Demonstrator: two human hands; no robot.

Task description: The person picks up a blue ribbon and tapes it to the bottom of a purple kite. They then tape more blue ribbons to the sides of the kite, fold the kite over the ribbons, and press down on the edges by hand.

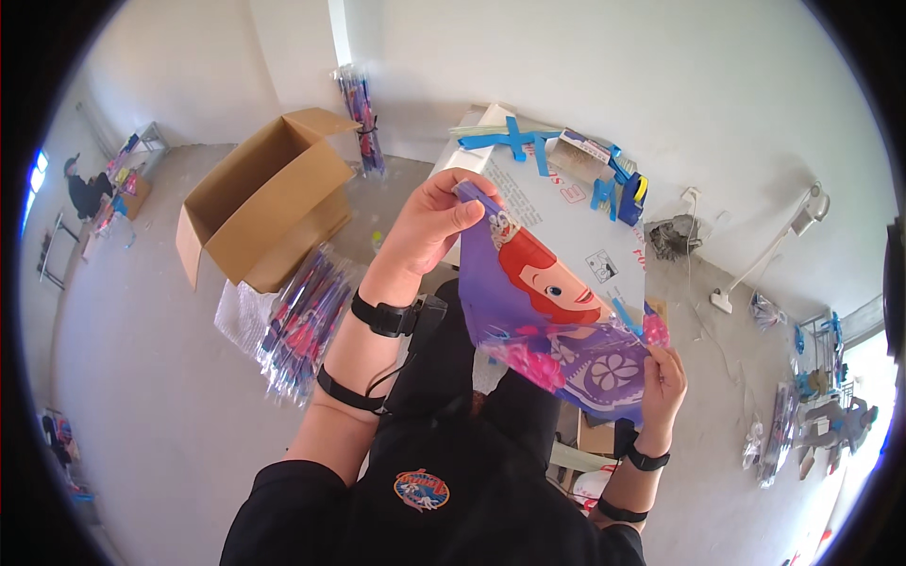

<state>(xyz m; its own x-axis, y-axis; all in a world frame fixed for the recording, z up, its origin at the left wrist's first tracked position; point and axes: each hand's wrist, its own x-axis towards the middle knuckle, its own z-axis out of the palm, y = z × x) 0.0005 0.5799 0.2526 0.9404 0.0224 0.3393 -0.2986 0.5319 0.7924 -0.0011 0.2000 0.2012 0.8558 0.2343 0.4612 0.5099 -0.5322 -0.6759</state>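
Note:
A thin, glossy purple sheet printed with a red-haired cartoon figure hangs stretched and slanting in front of me. At its upper left corner, my left hand is closed, thumb on top, around a narrow purple folded edge. My right hand is closed on the sheet's lower right edge, close to a pink patterned patch. The sheet sags between the two hands and covers part of the white printed board behind it. Whether it is a kite or a bag I cannot tell.
On the board lie blue strips, a small open box and a blue-yellow tape dispenser. Left stands an open carton, with wrapped bundles beside it. A white lamp is at right; people work farther off on both sides.

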